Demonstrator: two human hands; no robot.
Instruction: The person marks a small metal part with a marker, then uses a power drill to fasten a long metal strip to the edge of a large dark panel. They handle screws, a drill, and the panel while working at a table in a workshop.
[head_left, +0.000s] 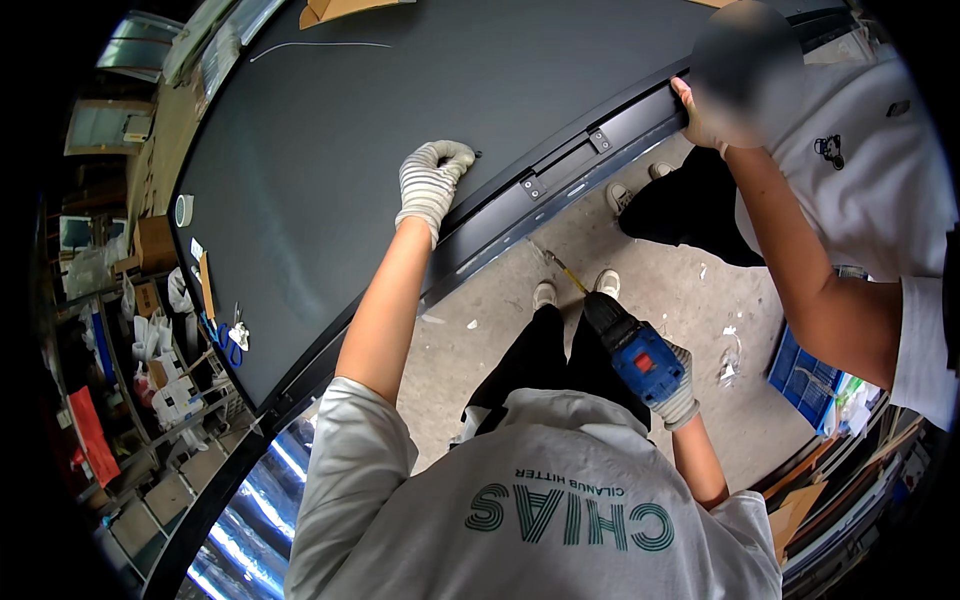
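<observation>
My left hand, in a white striped work glove, rests on a large dark grey panel. Its fingers are curled together at a small dark piece, too small to name; whether they grip it is unclear. Along the panel's near edge runs a black frame rail with two small screwed plates. My right hand, gloved too, is wrapped round the handle of a blue and black cordless drill. The drill's long bit points up and left, below the rail and apart from it.
A co-worker stands at the right, one hand on the rail. Blue scissors, a tape roll and a thin wire lie on the panel. A blue crate stands on the floor; cluttered shelves are at the left.
</observation>
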